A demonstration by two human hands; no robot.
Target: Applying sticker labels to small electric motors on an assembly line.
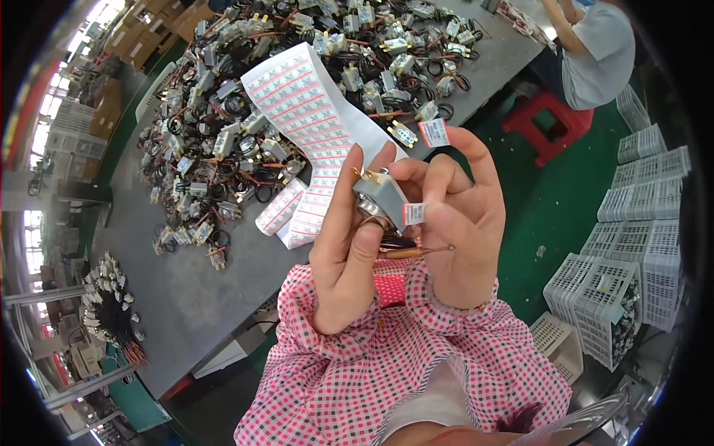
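My left hand [343, 253] and my right hand [454, 223] hold a small grey boxy part [379, 198] with brass terminals up close, above my lap. The left thumb and fingers grip its left side. My right thumb presses a small red and white sticker [413, 213] at the part's right edge. A second red and white sticker [433, 133] sticks to my right index fingertip. Dark wires hang from the part, and a brown sleeved lead [405, 253] pokes out below, between my hands.
A long strip of sticker labels [312, 126] lies across a grey table [193, 290], over a big heap of wired parts [238, 126]. A bundled group of parts [111, 297] lies at left. Another person [595, 52] sits beside a red stool [547, 123]. White crates [632, 253] stand right.
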